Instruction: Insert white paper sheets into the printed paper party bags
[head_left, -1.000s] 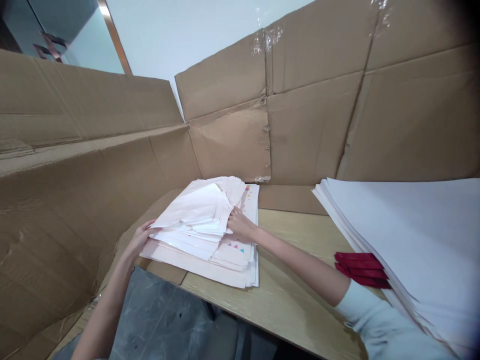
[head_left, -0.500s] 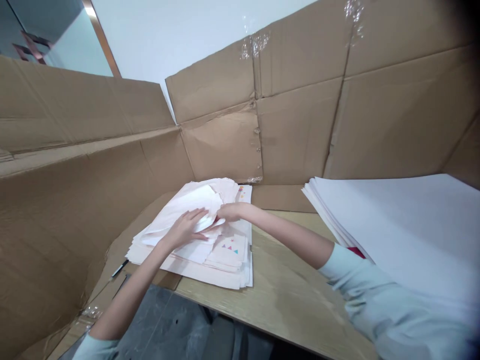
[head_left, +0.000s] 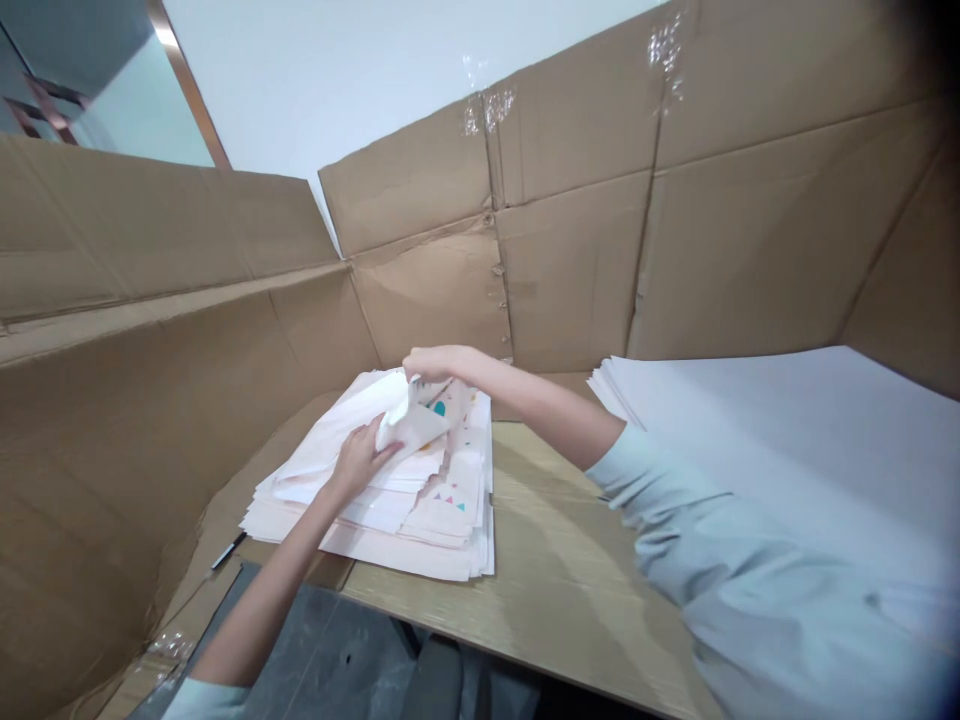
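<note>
A stack of white paper sheets [head_left: 360,515] with ragged edges lies on the table, some sheets printed with small coloured shapes. On top, a loose sheet of paper [head_left: 409,430] is bent up, its underside showing coloured print. My right hand [head_left: 436,363] pinches that sheet's raised far edge, fingers closed and curled downward. Lower and to the left, my left hand [head_left: 360,458] grips the near side of the same sheet between thumb and fingers. Part of the sheet is hidden behind the fingers.
A big pile of plain white sheets [head_left: 750,430] lies on the right of the wooden table [head_left: 555,560]. Cardboard walls [head_left: 570,270] stand behind and at the left. A thin dark pen-like object [head_left: 229,550] lies left of the stack. A chair [head_left: 435,680] is below the table edge.
My right hand has moved up and slightly left, lifting the sheet's edge so its coloured print shows. My left hand now grips the sheet instead of lying spread on it. The view has shifted slightly.
</note>
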